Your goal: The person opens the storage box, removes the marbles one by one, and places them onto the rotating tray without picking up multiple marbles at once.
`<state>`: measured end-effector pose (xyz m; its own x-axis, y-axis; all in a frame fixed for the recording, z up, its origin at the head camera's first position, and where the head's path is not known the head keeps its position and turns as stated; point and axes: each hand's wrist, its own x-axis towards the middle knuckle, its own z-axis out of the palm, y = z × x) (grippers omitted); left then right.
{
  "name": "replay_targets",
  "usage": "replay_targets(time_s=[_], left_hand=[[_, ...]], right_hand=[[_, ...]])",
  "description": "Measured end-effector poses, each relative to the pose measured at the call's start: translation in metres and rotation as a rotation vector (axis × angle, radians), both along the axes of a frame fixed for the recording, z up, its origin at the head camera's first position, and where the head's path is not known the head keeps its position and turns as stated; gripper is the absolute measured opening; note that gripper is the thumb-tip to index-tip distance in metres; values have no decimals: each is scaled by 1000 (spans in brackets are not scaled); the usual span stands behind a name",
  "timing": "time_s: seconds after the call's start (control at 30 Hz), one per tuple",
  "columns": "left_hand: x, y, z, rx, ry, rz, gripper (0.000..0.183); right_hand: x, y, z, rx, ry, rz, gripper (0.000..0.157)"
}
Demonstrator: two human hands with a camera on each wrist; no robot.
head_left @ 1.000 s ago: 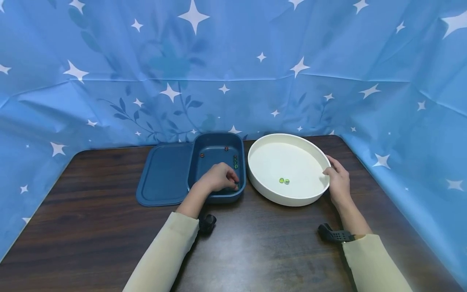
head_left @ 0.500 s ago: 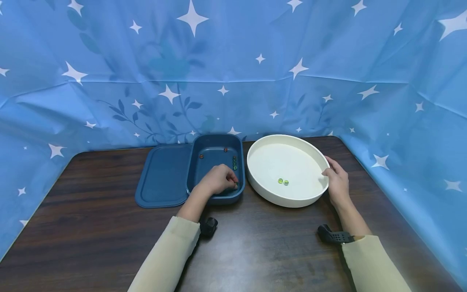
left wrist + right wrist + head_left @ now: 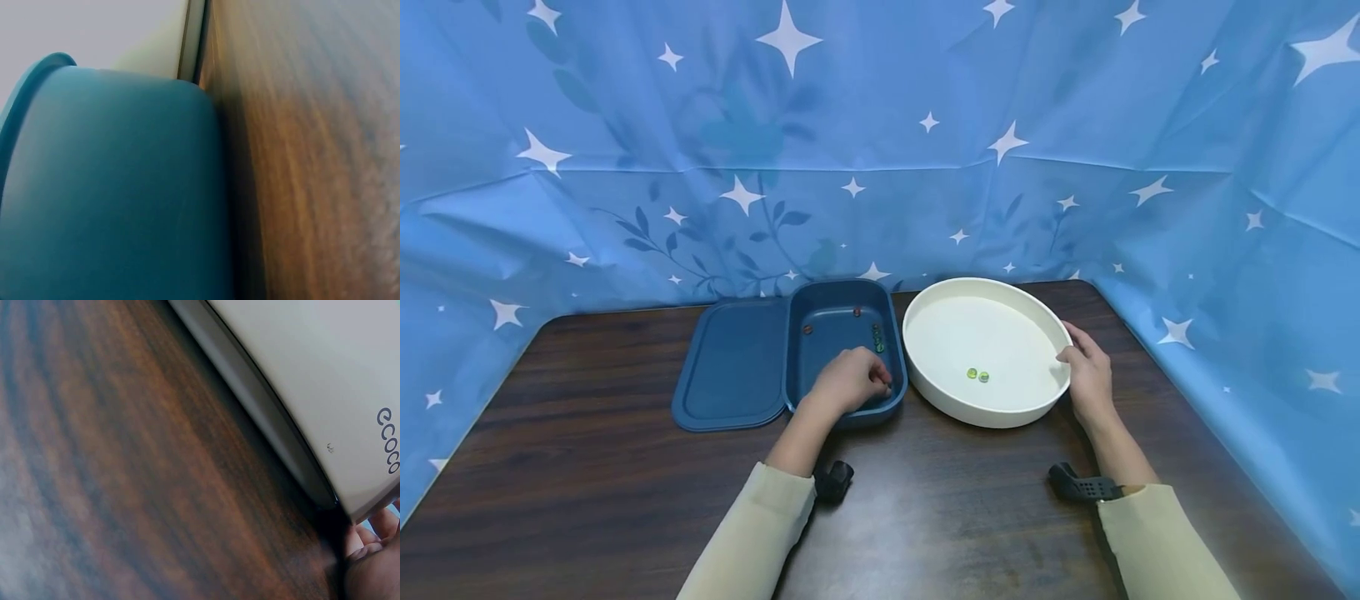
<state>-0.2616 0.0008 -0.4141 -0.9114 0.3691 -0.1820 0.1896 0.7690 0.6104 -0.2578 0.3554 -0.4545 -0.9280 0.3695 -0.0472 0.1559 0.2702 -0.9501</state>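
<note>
My left hand (image 3: pixel 850 382) reaches into a dark blue rectangular box (image 3: pixel 793 358). Its thumb and fingertips pinch a small dark marble (image 3: pixel 889 386), mostly hidden by the fingers. Several green marbles (image 3: pixel 878 340) lie in a row along the box's right side, and reddish-brown marbles (image 3: pixel 857 312) sit farther back. To the right stands a round white tray (image 3: pixel 970 325) holding two yellow-green marbles (image 3: pixel 977 375). My right hand (image 3: pixel 1088 375) grips the tray's right rim, thumb on top and fingers outside. In the left wrist view only the box's outer wall (image 3: pixel 119 187) shows, no hand.
A flat blue lid (image 3: pixel 730 367) lies on the dark wooden table (image 3: pixel 587 467), against the box's left side. The box and tray stand close together near the table's back edge. Behind them hangs a blue curtain with white stars (image 3: pixel 850 125).
The near end of the box has shifted slightly right, with my left hand still inside it. My right hand keeps its hold on the tray. The head view has drifted a little.
</note>
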Motion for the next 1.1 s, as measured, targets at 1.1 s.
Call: replay_targets(time_s=[1.1], left_hand=[[6, 47, 31, 213, 199, 76, 17]], right_hand=[[-2, -2, 0, 3, 9, -10, 65]])
